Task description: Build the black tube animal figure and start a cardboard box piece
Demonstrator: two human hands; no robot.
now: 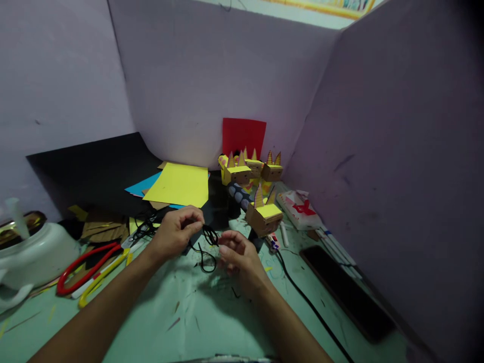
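Note:
A looped bundle of thin black cord [210, 235] hangs between my two hands above the table. My left hand [177, 233] pinches its upper left part between thumb and index finger. My right hand [242, 259] has its thumb and fingertips at the right side of the loops, fingers curled, closed lightly on the cord. A loose end of the cord curls below the bundle. Just behind my right hand stands a cardboard box head [263, 217] with a yellow top and two striped horns. More tangled black cord [145, 229] lies left of my left hand.
Red-handled scissors [88, 267] and a yellow-handled tool [102, 280] lie left, beside a white pot [45, 252]. Yellow paper [181, 184] and several cardboard figures [238, 174] stand behind. At right are a dark phone [344, 290], a black cable [302, 295] and a white packet [300, 209].

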